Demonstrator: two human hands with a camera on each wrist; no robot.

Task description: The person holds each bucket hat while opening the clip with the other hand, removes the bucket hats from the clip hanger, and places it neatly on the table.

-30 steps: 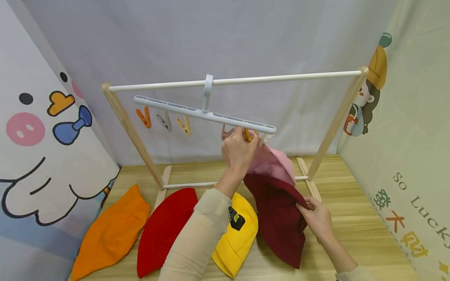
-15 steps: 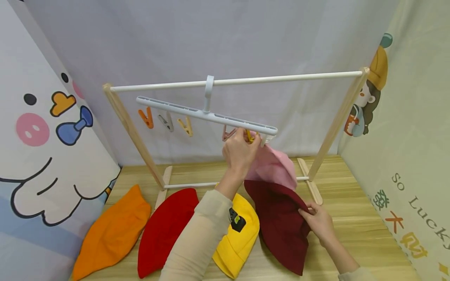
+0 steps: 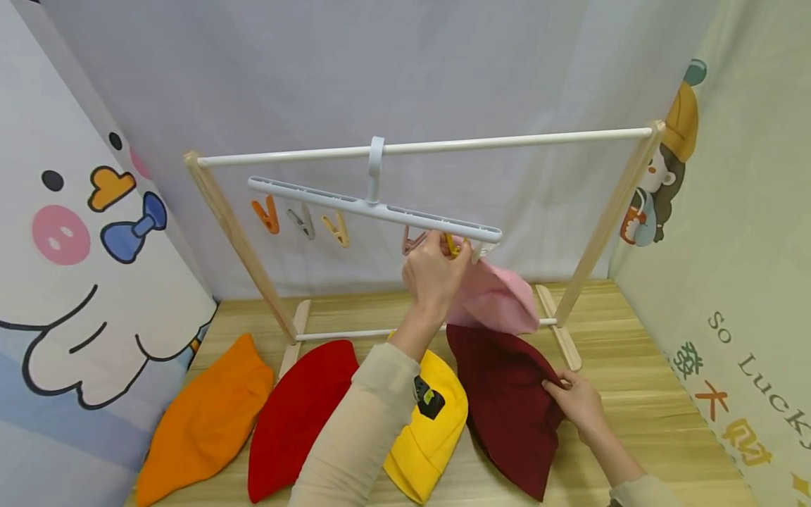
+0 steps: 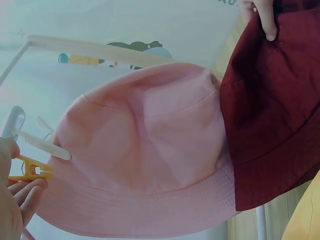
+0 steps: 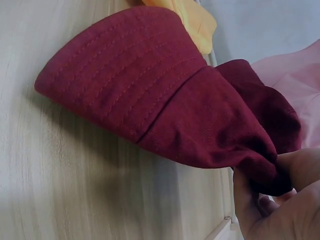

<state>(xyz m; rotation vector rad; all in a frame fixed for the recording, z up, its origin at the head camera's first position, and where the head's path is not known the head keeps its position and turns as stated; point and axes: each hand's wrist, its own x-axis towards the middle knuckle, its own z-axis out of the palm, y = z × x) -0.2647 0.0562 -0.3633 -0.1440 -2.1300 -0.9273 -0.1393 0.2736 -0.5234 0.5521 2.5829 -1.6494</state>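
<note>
At the right end of the pale blue hanger (image 3: 374,208), my left hand (image 3: 434,271) pinches a yellow clothespin (image 4: 32,170) hanging from the bar. A pink bucket hat (image 3: 497,296) hangs beside it, held at its edge by a white clothespin (image 4: 45,145). My right hand (image 3: 576,401) grips a dark red bucket hat (image 3: 507,408) by the crown, between thumb and fingers (image 5: 245,195). The dark red hat is tilted over the table, and its upper edge overlaps the pink hat in the head view.
A white-railed wooden rack (image 3: 507,143) carries the hanger. Orange (image 3: 265,215), grey (image 3: 300,222), cream (image 3: 336,229) and pink (image 3: 413,241) clothespins hang along it. An orange hat (image 3: 205,422), a red hat (image 3: 300,415) and a yellow hat (image 3: 434,429) lie on the wooden table (image 3: 640,394).
My right hand has moved down and slightly right with the dark red hat, which now hangs lower against the pink hat. The left hand has stayed at the yellow clothespin.
</note>
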